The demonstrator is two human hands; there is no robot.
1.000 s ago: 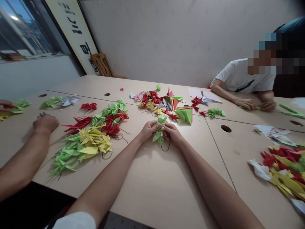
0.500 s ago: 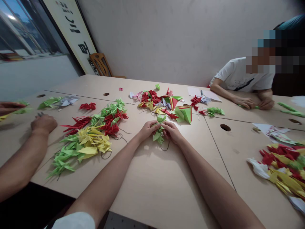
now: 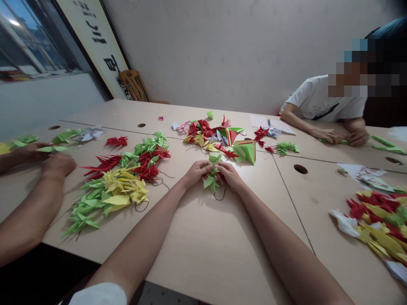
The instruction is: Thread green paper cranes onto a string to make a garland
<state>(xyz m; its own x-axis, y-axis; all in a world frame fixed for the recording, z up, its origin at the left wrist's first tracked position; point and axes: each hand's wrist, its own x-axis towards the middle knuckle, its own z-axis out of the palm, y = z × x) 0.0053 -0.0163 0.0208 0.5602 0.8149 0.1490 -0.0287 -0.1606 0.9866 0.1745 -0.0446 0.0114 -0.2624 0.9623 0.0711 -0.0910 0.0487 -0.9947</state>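
Observation:
My left hand (image 3: 197,173) and my right hand (image 3: 228,176) meet at the middle of the table. Between them both grip a small bunch of green origami cranes (image 3: 211,178), with a loop of dark thread (image 3: 220,195) hanging below. Ahead lies a mixed heap of red, green and striped paper cranes (image 3: 216,139). To my left is a long pile of strung green, yellow and red cranes (image 3: 119,184). Another red and yellow pile (image 3: 373,222) sits at the right.
Co-workers' hands (image 3: 59,165) rest at the left, and a seated person's hands (image 3: 337,136) hold green cranes at the far right. The beige table (image 3: 203,241) has seams and round holes (image 3: 300,169). Behind stand a wooden chair (image 3: 133,86) and a calligraphy panel (image 3: 95,42).
The co-worker's far-left hand has moved toward the lower right and now lies over green paper. My view has tilted slightly. My hands stay together on the green cranes.

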